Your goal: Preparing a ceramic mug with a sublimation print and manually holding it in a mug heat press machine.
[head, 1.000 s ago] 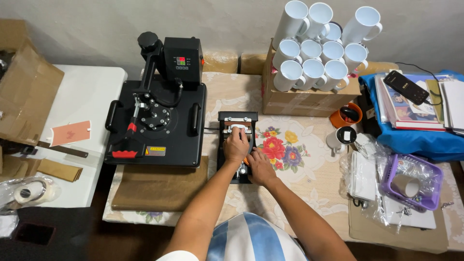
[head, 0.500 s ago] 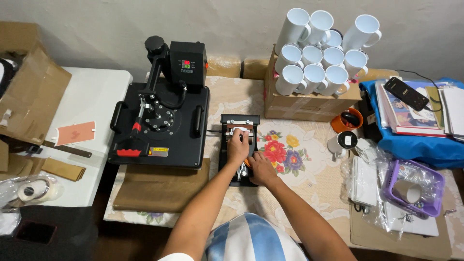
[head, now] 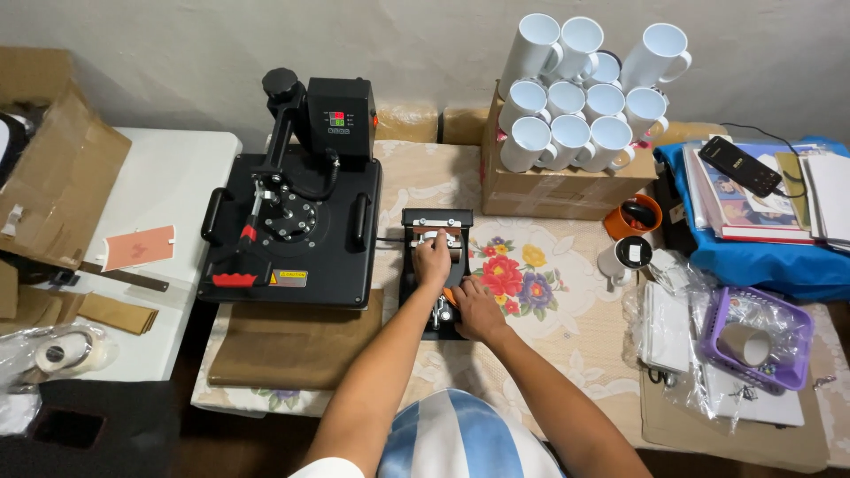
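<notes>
Left hand: the left hand [head: 433, 262] rests on top of the small black mug-press attachment [head: 436, 270], fingers curled down together over its upper part; whether they pinch anything cannot be told.
Right hand: the right hand [head: 476, 309] lies on the lower end of the same attachment, fingers bent and close together around the handle area by an orange part.
Mug press: it sits on the floral tablecloth [head: 531, 274], just right of the large black flat heat press machine [head: 297, 212].
Behind: a stack of white ceramic mugs [head: 580, 97] lies on a brown cardboard box [head: 558, 190].
Right side: an orange mug [head: 634, 215] and a white mug [head: 627, 258] stand near a purple plastic basket [head: 753, 336].
Left side: a white side table [head: 159, 204] carries a roll of tape [head: 62, 352].
</notes>
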